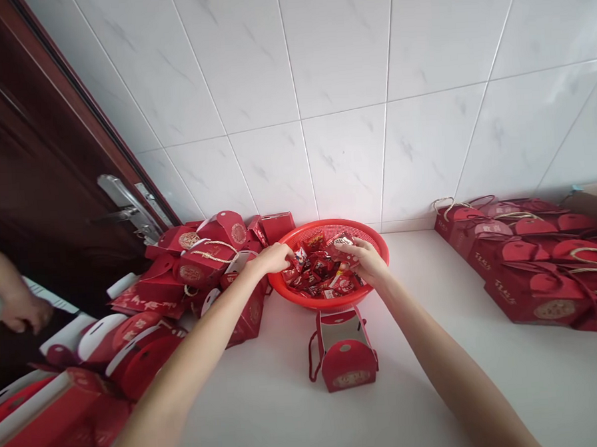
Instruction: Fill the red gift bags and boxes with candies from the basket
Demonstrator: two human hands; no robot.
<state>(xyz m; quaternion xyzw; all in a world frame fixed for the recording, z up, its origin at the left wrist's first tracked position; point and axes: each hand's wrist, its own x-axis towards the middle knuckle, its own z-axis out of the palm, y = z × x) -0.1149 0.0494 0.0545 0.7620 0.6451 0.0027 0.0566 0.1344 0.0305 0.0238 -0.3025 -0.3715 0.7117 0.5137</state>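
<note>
Left grip (275, 258) and right grip (366, 258) reach into a round red plastic basket (332, 300) of red-wrapped sweets (317, 268).
Right grip clamps a red-and-white packet (342, 246) just ahead of it; left seems curled on the sweets, hard to tell.

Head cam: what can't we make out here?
Head view only:
- Whether the left hand grips anything: its fingers hide that.
- What the right hand has hold of: its fingers cover part of it.
- Print on the sweet packets in the red plastic basket: too small.
- The co-worker's arm: cut off by the left edge.
</note>
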